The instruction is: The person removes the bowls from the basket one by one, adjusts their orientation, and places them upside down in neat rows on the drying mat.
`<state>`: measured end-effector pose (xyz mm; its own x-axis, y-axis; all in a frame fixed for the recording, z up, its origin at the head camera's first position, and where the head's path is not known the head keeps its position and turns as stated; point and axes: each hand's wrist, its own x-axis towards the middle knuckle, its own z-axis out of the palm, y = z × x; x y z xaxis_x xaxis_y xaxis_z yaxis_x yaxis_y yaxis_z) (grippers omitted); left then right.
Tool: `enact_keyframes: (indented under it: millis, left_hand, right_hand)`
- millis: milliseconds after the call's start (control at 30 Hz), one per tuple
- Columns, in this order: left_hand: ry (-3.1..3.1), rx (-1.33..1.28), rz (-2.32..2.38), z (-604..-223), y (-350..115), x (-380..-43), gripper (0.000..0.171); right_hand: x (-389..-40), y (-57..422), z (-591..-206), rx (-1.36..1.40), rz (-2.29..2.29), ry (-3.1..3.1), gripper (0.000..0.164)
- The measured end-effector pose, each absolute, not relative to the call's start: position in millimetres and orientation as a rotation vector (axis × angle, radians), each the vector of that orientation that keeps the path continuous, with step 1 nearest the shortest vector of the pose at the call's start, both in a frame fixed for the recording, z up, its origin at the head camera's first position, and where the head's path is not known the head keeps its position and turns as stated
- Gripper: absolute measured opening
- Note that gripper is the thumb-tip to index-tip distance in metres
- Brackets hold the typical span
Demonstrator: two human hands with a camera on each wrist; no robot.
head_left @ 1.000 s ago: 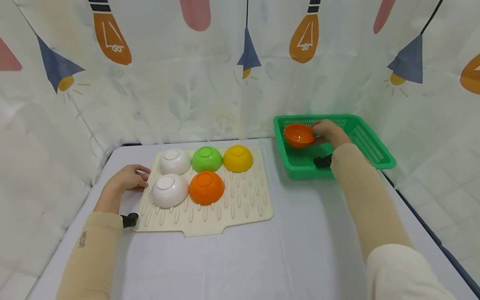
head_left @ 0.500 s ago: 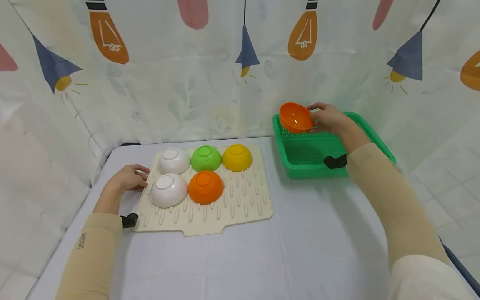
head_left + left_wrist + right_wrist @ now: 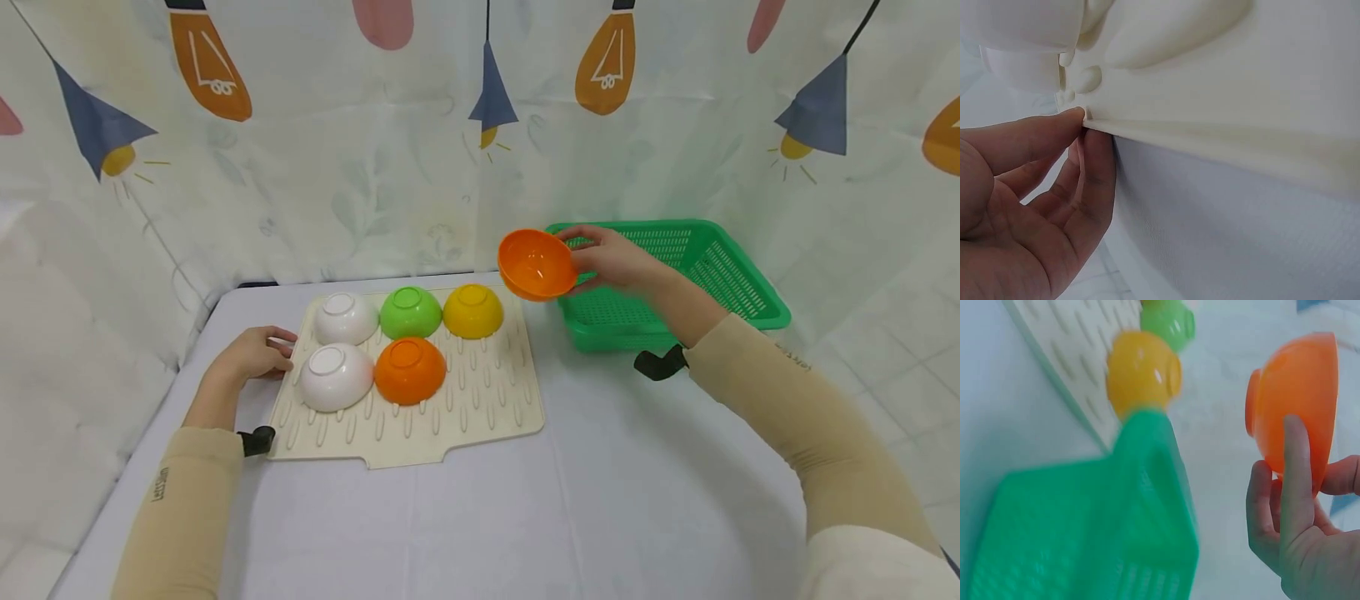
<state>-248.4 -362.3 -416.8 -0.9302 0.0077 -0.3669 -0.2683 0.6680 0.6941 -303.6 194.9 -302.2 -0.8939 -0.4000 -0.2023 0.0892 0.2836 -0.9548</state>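
Note:
My right hand point(image 3: 618, 262) holds an orange bowl point(image 3: 532, 267) by its rim, above the gap between the mat and the green basket. The bowl is tilted, its inside facing the head camera. In the right wrist view, the thumb and fingers grip the bowl point(image 3: 1297, 387) on both sides of its wall. At the left, my left hand point(image 3: 251, 354) pinches the edge of a cream ridged draining mat point(image 3: 480, 408); the left wrist view shows the thumb on top of the edge. Upside down on the mat sit two white bowls point(image 3: 336, 379), a green bowl point(image 3: 410, 312), a yellow bowl point(image 3: 473, 312) and another orange bowl point(image 3: 410, 372).
A green slotted basket point(image 3: 750, 287) stands at the back right, partly behind my right hand and forearm. The table point(image 3: 487, 533) has a pale cloth. A printed curtain point(image 3: 420, 167) hangs right behind the table's far edge.
My right hand has lifted the orange bowl out of the green basket and carried it left towards the mat. My left hand stays at the mat's edge.

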Motion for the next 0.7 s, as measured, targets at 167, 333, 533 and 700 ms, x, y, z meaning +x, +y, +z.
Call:
enact_keyframes:
  millis: [167, 333, 533, 700]
  left_hand:
    - [2.565, -0.198, 1.132, -418, -361, -246, 0.059]
    - [2.61, -0.165, 1.121, -420, -360, -244, 0.057]
    - [2.648, -0.171, 1.119, -421, -359, -242, 0.055]
    - [2.781, -0.232, 1.123, -416, -358, -237, 0.051]
  right_hand:
    - [-287, 173, -313, -0.32, -1.599, 2.121, 0.047]
    - [-276, 156, -326, -0.325, -1.555, 2.081, 0.048]
    - [-270, 146, -336, -0.282, -1.558, 2.046, 0.047]
    - [-268, 144, -337, -0.251, -1.578, 2.013, 0.047]
